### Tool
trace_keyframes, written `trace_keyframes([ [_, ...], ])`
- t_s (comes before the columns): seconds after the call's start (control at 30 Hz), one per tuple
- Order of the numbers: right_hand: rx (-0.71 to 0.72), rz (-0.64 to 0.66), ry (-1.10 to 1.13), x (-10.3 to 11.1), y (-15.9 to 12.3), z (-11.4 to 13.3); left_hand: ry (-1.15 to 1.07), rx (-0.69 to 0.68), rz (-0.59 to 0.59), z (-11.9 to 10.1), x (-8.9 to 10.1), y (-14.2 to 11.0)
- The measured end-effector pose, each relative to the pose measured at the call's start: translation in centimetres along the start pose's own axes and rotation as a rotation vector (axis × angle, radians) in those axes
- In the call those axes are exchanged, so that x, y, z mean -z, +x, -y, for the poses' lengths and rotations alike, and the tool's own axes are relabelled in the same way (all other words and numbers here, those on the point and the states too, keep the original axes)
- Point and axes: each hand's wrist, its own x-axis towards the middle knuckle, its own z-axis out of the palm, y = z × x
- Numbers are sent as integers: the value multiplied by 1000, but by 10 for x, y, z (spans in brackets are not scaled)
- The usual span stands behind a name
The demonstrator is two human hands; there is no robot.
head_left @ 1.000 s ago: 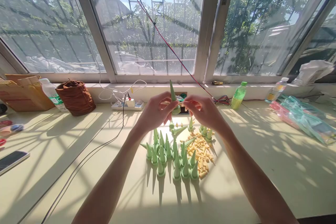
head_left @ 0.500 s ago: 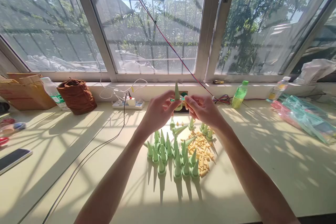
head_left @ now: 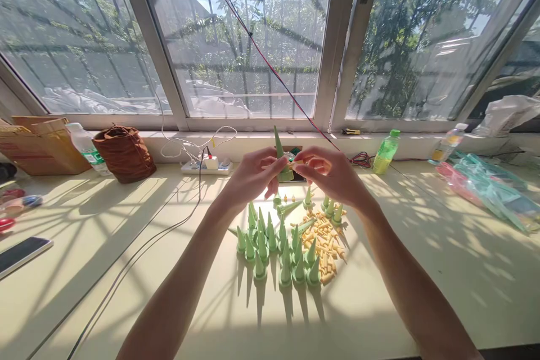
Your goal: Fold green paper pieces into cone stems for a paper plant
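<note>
Sunlight comes through barred windows [head_left: 253,67] onto a pale table [head_left: 346,315], striping it with shadow. Taking the held cone [head_left: 279,143] as the clock's centre, a bag [head_left: 124,154] sits at nine o'clock, with a box [head_left: 46,149] beyond it, cut off by the picture's edge. A phone [head_left: 23,256], also cut off, lies towards eight. A green bottle [head_left: 385,153] stands at three.

The left hand [head_left: 257,177] pinches the cone above the table, point towards twelve and slightly tilted; the thumb covers part of its lower body. The right hand [head_left: 331,174] has thumb and fingertips in a narrow pinch on a pale bit [head_left: 298,162] just beside the cone, its shape mostly hidden. The dark object [head_left: 298,176] behind both hands is too covered to make out.

At six, green cones [head_left: 285,270] stand clustered, the rear ones partly hidden by those in front. Towards five lie yellow pieces [head_left: 327,239], heaped too closely to count.
</note>
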Motion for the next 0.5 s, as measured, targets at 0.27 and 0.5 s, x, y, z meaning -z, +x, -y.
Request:
trace_keyframes([
  [0.27,-9,-70,29,-3,1,4,-33,-54,73,-8,-1,0],
  [0.5,-39,-151,-105,-7,1,2,217,-114,-15,-4,-12,-1],
])
